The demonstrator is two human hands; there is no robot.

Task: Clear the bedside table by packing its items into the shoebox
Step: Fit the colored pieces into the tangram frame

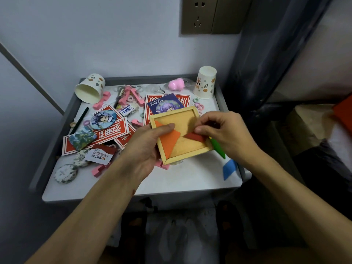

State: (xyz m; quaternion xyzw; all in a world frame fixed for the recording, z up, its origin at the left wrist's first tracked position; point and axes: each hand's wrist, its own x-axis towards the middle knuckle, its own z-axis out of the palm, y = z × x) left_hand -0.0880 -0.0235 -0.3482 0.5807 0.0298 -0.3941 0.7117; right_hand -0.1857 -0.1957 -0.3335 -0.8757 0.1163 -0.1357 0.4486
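Wooden tray, above table: left hand grips its edge; right hand pinches red piece inside.

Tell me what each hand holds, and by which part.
The left hand grips the wooden tray by its left edge, thumb on the orange triangle. The right hand pinches the red piece by its upper edge inside the tray.

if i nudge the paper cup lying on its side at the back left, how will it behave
The tipped paper cup would probably roll in a curve, since its mouth is wider than its base. It looks thin and empty, so likely light and easily crushed.
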